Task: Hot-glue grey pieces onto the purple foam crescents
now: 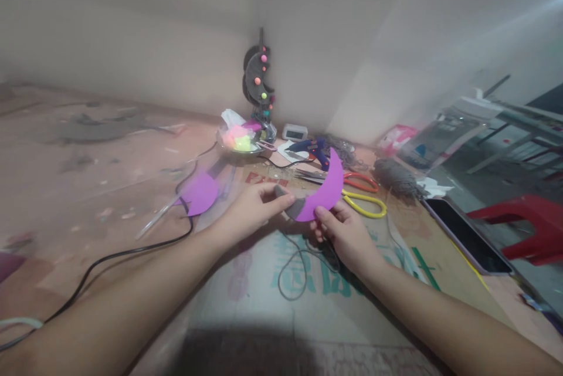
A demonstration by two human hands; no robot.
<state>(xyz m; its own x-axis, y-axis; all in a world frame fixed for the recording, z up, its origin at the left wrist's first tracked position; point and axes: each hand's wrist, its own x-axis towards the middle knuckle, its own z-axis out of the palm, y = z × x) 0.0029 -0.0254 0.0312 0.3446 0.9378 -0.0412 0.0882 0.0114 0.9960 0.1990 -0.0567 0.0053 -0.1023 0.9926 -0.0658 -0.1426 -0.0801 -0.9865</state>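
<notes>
Over the cardboard (211, 305) on the worktop (48, 188), we hold the purple crescent (329, 191) up between both hands, its bare tip pointing upward and its other end covered in dark grey yarn (296, 209). Our left hand (271, 197) pinches that covered end between thumb and fingers; our right hand (329, 224) pinches the lower edge near where the grey meets the purple, thumb in front and the other fingers curled behind. A loose strand (292, 298) hangs in a loop below, and we cannot tell whether the right fingers also grip it.

To wrap well, we would best lay each turn snugly against the last, leaving no purple between. Pulling too hard could bend the thin crescent, so a light, even tension seems wise. Its curve may let turns slide, so the left pinch should stay firm. We should also keep the strand's loop clear of the yellow-handled scissors (366, 206) and from tangling on itself.
</notes>
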